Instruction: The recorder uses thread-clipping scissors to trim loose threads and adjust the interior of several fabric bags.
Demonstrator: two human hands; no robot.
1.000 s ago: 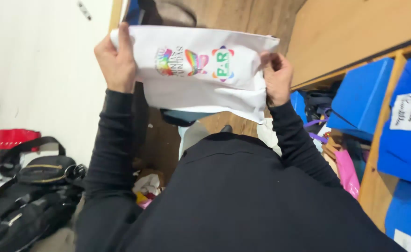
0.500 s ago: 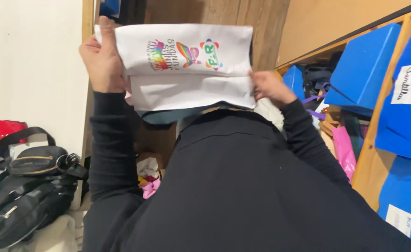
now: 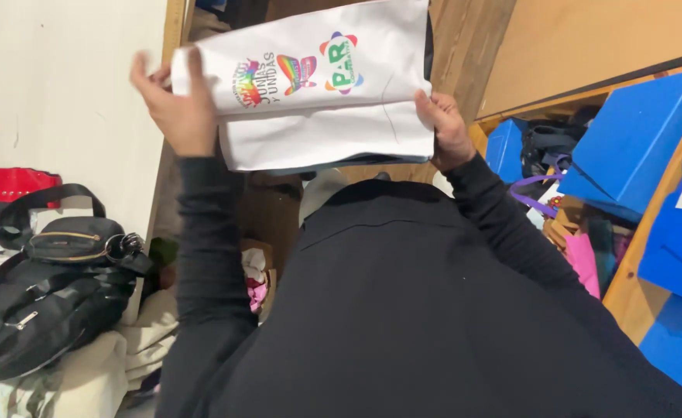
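Hidden: top edge of white cloth bag (image 3: 318, 101) cut by frame; fingertips of both hands lie behind it. Item: white fabric, folded, multicoloured printed emblems on its upper half, held up in front of the person's chest. Left hand (image 3: 172, 104) fingers closed on its left edge; right hand (image 3: 445, 131) pinching its right edge. Surroundings: wooden shelving (image 3: 589, 46), blue boxes (image 3: 635, 139), black bags (image 3: 47, 286) on the floor at left.
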